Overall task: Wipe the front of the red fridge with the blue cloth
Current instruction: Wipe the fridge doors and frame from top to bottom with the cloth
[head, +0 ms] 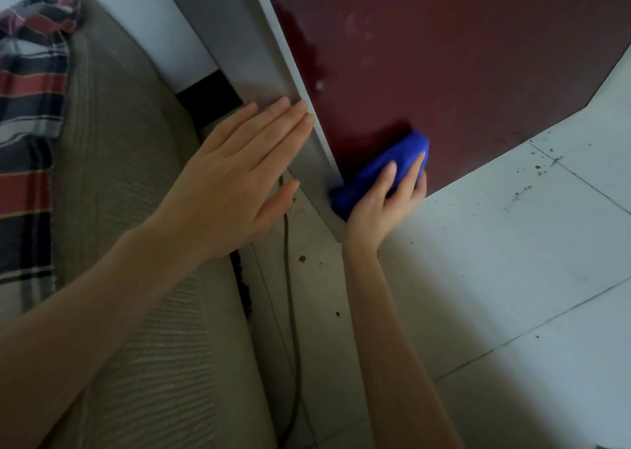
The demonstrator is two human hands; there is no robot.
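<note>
The red fridge (444, 56) fills the upper right, seen from above, with its dark red front running down to the floor. My right hand (386, 199) grips a bunched blue cloth (382, 172) and presses it against the bottom left corner of the red front, close to the floor. A wet, darker streak shows on the front near its left edge. My left hand (235, 175) lies flat with its fingers together on the fridge's grey side panel (252, 69), holding nothing.
A beige ribbed sofa (129, 209) stands at the left, with a plaid cloth (27, 107) draped over it. A dark cable (290, 295) runs down the gap between sofa and fridge. White floor tiles (512, 261) with dark specks spread to the right.
</note>
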